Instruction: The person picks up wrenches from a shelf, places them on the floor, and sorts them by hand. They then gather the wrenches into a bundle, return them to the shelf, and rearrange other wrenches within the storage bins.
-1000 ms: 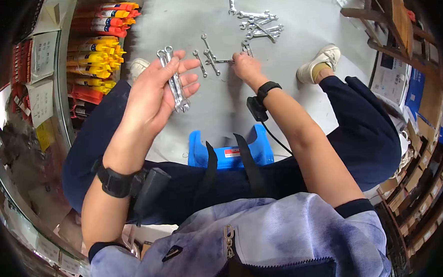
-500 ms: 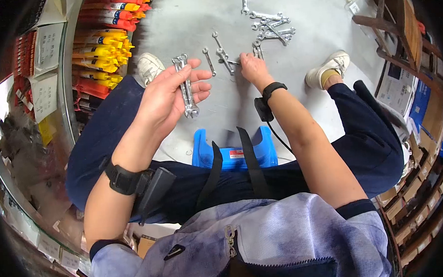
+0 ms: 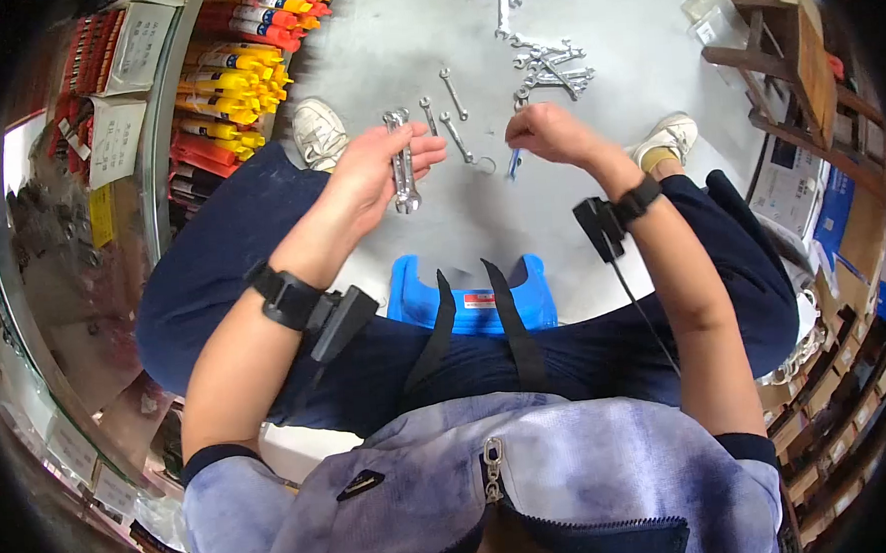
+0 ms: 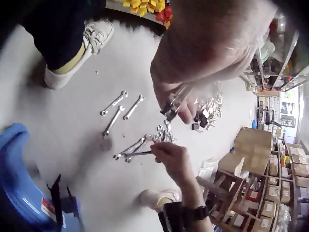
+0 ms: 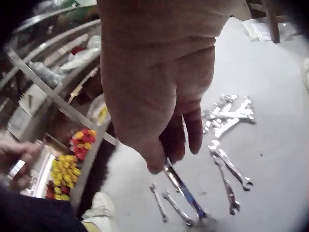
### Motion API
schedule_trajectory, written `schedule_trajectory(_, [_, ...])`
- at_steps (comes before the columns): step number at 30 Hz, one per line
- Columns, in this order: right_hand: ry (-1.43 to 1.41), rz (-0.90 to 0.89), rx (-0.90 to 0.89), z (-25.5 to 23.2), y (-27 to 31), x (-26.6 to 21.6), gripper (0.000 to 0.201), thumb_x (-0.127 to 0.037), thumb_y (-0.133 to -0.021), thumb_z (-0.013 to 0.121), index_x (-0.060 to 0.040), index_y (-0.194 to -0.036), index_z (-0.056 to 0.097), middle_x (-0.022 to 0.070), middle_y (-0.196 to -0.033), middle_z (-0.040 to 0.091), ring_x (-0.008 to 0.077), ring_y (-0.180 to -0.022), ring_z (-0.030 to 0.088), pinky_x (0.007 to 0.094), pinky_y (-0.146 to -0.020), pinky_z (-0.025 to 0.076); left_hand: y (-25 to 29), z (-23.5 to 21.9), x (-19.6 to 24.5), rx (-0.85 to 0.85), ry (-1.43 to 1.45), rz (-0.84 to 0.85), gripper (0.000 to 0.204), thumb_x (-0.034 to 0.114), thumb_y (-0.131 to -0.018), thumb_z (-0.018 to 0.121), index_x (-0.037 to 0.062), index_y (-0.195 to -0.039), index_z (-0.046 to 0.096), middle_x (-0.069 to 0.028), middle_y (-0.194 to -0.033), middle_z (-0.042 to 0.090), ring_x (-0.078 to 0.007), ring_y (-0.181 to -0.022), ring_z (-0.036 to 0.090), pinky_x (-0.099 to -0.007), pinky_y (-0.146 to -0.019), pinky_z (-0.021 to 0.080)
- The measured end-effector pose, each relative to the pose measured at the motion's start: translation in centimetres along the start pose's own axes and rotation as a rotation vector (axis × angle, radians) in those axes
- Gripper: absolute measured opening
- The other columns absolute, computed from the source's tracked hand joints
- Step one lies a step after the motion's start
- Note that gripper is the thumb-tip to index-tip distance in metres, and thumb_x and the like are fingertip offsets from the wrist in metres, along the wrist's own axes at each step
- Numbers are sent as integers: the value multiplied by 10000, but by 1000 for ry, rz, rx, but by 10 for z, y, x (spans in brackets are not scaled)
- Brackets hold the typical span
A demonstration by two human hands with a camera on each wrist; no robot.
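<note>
Right fingers [image 3: 522, 125] pinch a wrench [image 3: 514, 163], bare floor [image 3: 505, 223] reaching the stool [image 3: 475, 320] edge (left fingers [image 3: 431, 158] clasp wrenches [image 3: 406, 182]).

- Paired long metal wrenches [image 3: 407, 173]: bright silver, mirror-like, unpatterned.
- Slim metal wrench [image 5: 186, 191]: silver with blue tint along shaft.
- Smooth floor [image 3: 586, 234]: pale grey.
- Curved plastic stool [image 3: 419, 300]: saturated blue; small rectangular label [image 3: 480, 301] red over white.
- Soft fabric top [image 3: 612, 438]: blotchy tie-dye pattern, lavender, white and slate-blue; sleeve bands dark navy.
- Loose cloth trousers [image 3: 231, 253]: plain navy.
- Lace-up shoe [image 3: 317, 133]: off-white.
- Ankle sock [image 4: 75, 65]: yellow-olive.
- Stacked slender packages [image 3: 238, 87]: yellow, orange, red; some with blue-and-white bands.
- Slatted wooden furniture [image 3: 808, 67]: brown.
</note>
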State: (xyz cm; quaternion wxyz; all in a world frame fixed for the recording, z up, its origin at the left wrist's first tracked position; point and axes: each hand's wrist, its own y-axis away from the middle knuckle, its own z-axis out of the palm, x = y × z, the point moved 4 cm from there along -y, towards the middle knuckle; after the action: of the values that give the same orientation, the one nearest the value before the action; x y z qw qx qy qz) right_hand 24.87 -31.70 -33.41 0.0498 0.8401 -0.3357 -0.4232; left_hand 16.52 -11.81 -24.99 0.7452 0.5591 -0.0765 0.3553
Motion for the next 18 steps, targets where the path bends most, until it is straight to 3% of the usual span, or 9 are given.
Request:
schedule_trajectory(1, [14,4,5,-21,9,-22,158,-158,-696,617,-70,-827,624,115,-722,620,249,-694,606,341,-626,474,-3,4,-7,-23,-51,18,317,188,-887,439,-44,-1104,442,-191,-1028,552,-239,-938,564,-316,-814,461])
schedule_trajectory(3, [-264,80,-217,-50,34,-81,130,-93,-720,633,-16,-818,596,82,-721,609,167,-641,581,291,-589,456,-4,14,-19,-63,-99,44,318,190,-886,441,-46,-1099,449,-192,-1031,554,-240,-949,560,-309,-823,454])
schedule_trajectory(7, [-464,79,-191,-73,71,-126,126,-59,-732,634,2,-831,586,56,-728,609,112,-642,568,248,-580,449,25,50,-36,-290,-231,-52,338,235,-888,442,-46,-1072,476,-172,-994,573,-218,-904,578,-306,-797,462])
schedule_trajectory(9, [-532,76,-6,-79,84,-133,112,-14,-753,599,28,-854,574,62,-745,616,107,-664,572,234,-602,459,42,64,-40,-508,-132,-196,351,261,-887,443,-39,-1064,480,-159,-981,578,-205,-865,591,-311,-769,477])
schedule_trajectory(12, [-761,128,114,-77,104,-145,117,0,-745,587,41,-854,573,87,-716,621,120,-650,586,244,-600,473,60,74,-40,-582,-48,-213,335,250,-892,426,-29,-1074,458,-132,-916,585,-196,-802,598,-308,-721,493])
schedule_trajectory(18, [-920,144,287,-63,120,-143,119,9,-744,586,23,-862,583,62,-743,620,95,-682,580,221,-612,466,72,83,-43,-693,97,-227,300,206,-908,361,-18,-1097,424,-77,-806,554,-147,-679,545,-285,-648,460])
